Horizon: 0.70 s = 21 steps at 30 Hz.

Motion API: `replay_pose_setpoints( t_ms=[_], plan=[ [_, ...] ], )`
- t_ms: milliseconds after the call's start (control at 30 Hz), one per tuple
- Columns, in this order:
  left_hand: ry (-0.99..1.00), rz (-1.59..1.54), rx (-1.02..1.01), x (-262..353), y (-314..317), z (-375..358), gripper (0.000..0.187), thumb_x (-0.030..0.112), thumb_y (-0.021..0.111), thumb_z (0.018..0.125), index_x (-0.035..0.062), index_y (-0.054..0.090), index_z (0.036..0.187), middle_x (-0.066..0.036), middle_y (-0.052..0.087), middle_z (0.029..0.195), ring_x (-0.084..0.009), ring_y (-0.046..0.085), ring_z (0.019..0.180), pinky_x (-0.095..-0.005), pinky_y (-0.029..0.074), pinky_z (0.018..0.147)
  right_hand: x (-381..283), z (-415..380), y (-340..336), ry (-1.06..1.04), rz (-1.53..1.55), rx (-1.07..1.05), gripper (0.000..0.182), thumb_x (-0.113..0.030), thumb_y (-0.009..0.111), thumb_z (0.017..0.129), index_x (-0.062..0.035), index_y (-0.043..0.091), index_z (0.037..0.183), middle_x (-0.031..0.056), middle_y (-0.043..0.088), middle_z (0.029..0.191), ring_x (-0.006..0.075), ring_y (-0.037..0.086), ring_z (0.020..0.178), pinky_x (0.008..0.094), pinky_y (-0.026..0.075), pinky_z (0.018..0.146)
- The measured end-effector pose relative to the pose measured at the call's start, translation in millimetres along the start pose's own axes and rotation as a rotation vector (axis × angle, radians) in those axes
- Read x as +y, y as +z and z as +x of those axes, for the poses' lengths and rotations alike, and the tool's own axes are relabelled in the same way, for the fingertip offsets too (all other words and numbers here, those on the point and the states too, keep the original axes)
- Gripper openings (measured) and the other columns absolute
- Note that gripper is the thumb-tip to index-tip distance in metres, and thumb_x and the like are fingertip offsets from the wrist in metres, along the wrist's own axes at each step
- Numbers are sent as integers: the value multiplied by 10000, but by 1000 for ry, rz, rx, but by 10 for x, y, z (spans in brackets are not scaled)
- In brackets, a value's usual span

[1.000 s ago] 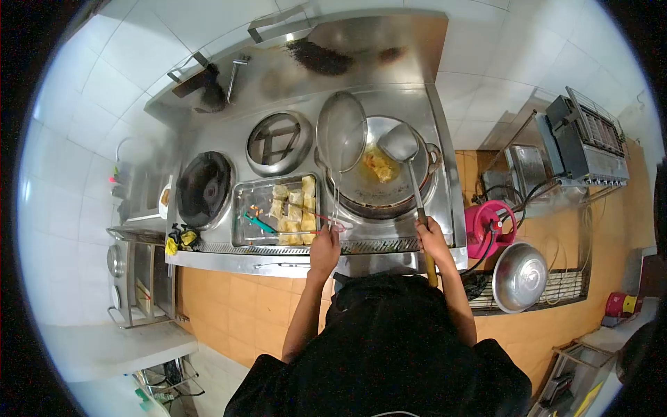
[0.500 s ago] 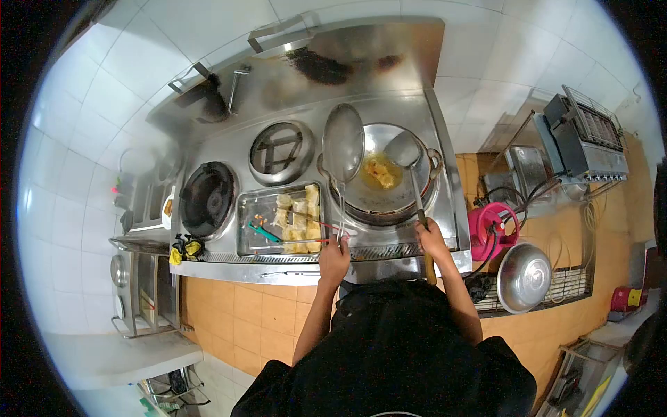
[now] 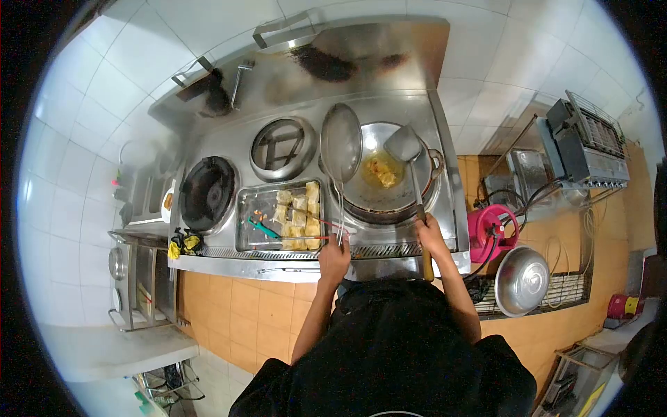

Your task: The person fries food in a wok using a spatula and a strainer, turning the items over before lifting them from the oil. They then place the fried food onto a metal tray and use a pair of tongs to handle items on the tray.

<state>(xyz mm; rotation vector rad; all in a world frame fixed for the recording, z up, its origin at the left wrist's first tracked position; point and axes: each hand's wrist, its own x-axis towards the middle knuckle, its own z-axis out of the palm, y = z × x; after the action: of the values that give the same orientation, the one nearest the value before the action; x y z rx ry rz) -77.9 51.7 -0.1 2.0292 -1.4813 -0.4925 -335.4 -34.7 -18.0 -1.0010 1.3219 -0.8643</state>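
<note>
Left arm: stretched forward, forearm angled up to the front edge of the stove (image 3: pixel 222 132). Left hand (image 3: pixel 335 260): just beside the near right corner of the tray (image 3: pixel 251 200), fingers closed around the handle of a strainer (image 3: pixel 341 142), its bowl above the wok's left rim.

Right arm: elbow bent, forearm reaching forward. Right hand (image 3: pixel 431 236): near the stove's front right corner, fingers wrapped on the handle of a turner (image 3: pixel 403 144), handle end towards the body, blade over the wok (image 3: pixel 379 199).

Golden food (image 3: pixel 383 170): in oil, mid-wok.
</note>
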Motion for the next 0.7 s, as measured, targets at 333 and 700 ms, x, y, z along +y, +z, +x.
replay_pose_setpoints(
  t_ms=[333,700],
  plan=[
    [-23,-6,-23,59,-16,-31,348,319,523,965,-21,534,893,-290,624,699,-490,611,682,-572,454,623,-212,-97,18,122,124,-105,136,-203,543,973,-87,475,953,-18,464,618,90,433,449,269,363,393],
    [-57,-5,-64,46,2,-9,336,317,528,958,-19,541,945,-293,623,698,-492,611,685,-570,460,619,-96,-81,46,186,95,-102,160,-222,547,976,-88,464,948,-7,465,626,97,438,444,273,366,387]
  ],
)
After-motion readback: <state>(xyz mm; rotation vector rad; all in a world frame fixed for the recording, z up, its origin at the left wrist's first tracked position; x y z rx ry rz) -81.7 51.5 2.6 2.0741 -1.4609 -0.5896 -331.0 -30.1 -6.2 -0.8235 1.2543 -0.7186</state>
